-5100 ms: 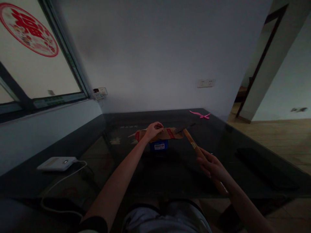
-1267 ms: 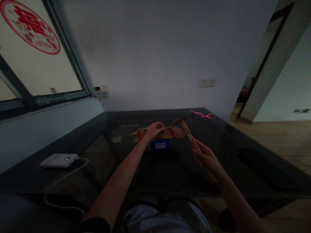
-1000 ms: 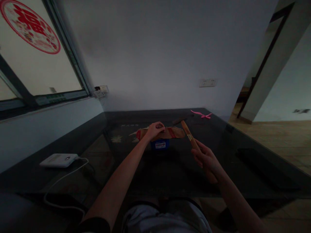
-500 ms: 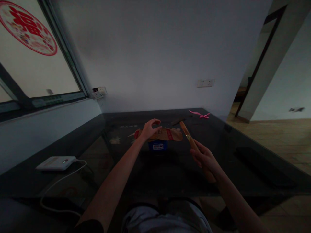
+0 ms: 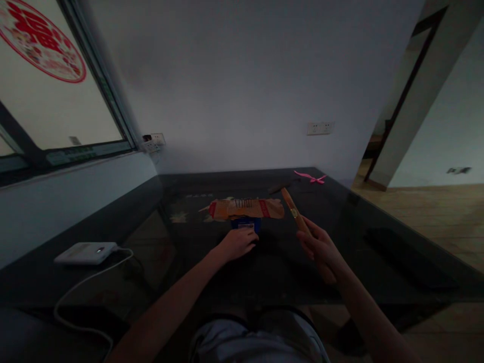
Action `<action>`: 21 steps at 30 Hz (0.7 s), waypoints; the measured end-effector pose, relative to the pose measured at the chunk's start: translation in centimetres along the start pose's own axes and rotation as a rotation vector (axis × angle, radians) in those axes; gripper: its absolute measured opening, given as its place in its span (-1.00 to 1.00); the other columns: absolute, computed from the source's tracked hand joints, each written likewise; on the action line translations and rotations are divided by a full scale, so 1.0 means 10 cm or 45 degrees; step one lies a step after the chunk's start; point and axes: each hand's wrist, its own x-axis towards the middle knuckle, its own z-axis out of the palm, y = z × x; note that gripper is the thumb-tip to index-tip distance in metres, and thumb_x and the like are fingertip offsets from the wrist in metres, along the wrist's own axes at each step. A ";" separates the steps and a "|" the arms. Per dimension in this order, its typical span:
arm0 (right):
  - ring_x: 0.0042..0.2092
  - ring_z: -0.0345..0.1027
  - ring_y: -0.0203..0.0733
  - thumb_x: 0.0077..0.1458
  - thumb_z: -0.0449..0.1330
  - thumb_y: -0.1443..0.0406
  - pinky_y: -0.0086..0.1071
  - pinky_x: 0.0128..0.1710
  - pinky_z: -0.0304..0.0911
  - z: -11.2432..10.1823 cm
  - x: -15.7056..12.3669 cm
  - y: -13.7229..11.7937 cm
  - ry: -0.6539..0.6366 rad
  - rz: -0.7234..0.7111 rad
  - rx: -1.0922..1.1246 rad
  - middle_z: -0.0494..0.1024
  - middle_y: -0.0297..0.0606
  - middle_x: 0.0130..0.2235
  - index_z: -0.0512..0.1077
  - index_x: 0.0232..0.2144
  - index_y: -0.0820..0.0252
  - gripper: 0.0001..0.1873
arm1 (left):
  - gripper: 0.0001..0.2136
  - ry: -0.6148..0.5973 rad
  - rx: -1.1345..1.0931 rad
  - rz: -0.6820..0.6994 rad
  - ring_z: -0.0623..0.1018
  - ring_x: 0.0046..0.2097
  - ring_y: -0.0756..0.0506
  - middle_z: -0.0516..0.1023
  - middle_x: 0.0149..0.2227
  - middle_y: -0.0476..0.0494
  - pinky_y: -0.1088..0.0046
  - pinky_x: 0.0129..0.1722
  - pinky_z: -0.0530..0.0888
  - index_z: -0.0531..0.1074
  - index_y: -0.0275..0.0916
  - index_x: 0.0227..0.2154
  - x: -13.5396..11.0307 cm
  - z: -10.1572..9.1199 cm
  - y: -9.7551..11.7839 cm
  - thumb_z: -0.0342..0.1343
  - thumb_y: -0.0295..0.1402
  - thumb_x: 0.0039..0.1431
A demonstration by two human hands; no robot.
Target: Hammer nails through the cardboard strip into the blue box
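Observation:
My right hand (image 5: 317,247) is wrapped round the wooden handle of a hammer (image 5: 294,210), whose dark head points up and away from me. My left hand (image 5: 239,243) is at the near side of a small blue box (image 5: 245,222), its fingers bent and close together against the box's front, hiding its lower part. On top of the box lies a crumpled brown paper package (image 5: 247,208) with red bands and dark print. The hammer head is just beyond the package's right end, apart from it.
The dark glossy table (image 5: 212,282) meets the wall behind. A white power bank (image 5: 87,253) with a cable lies at the left. A pink ribbon (image 5: 312,178) is at the back right, and a dark flat object (image 5: 410,259) lies at the right.
My left hand has come down and towards me, from above the paper package to the front of the blue box, its fingers closing. The hammer and my right hand have hardly moved.

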 end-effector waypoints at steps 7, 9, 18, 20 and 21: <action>-0.74 -0.04 -0.46 0.00 0.19 0.19 -0.57 -0.79 -0.07 0.00 -0.01 -0.03 -0.014 -0.017 -0.023 0.17 -0.59 -0.73 0.01 0.22 0.30 -0.22 | -0.87 -0.139 0.106 -0.139 0.48 -0.16 -0.07 0.48 -0.22 -0.11 0.47 -0.27 0.41 0.37 -0.21 -0.26 0.03 0.03 0.00 -0.01 -0.44 0.14; -0.75 -0.05 -0.46 0.00 0.19 0.19 -0.57 -0.80 -0.07 0.00 -0.01 -0.03 -0.006 -0.016 -0.023 0.16 -0.60 -0.73 0.01 0.22 0.31 -0.21 | -0.87 -0.157 0.128 -0.178 0.49 -0.19 -0.08 0.49 -0.24 -0.12 0.45 -0.29 0.42 0.37 -0.22 -0.27 0.03 -0.01 0.01 -0.03 -0.45 0.14; -0.74 -0.04 -0.46 -0.03 0.21 0.16 -0.56 -0.79 -0.08 0.00 -0.01 -0.03 -0.020 -0.018 -0.003 0.17 -0.59 -0.72 0.02 0.21 0.32 -0.18 | -0.85 -0.220 0.194 -0.316 0.54 -0.28 -0.20 0.53 -0.33 -0.33 0.34 -0.34 0.45 0.45 -0.34 -0.38 0.12 0.02 0.02 -0.02 -0.52 0.06; -0.74 -0.04 -0.46 -0.03 0.21 0.17 -0.56 -0.79 -0.07 0.01 -0.02 -0.04 -0.011 -0.011 -0.012 0.17 -0.59 -0.72 0.01 0.22 0.32 -0.18 | -0.87 -0.210 0.137 -0.321 0.54 -0.29 -0.18 0.54 -0.35 -0.30 0.38 -0.35 0.43 0.45 -0.32 -0.39 0.12 0.00 0.05 0.01 -0.53 0.03; -0.74 -0.04 -0.46 -0.02 0.20 0.17 -0.56 -0.79 -0.07 0.01 -0.02 -0.05 -0.007 -0.010 -0.015 0.17 -0.59 -0.72 0.01 0.22 0.32 -0.18 | -0.88 -0.204 0.081 -0.323 0.54 -0.30 -0.16 0.54 -0.36 -0.26 0.41 -0.36 0.42 0.45 -0.30 -0.39 0.11 -0.02 0.08 0.02 -0.52 0.02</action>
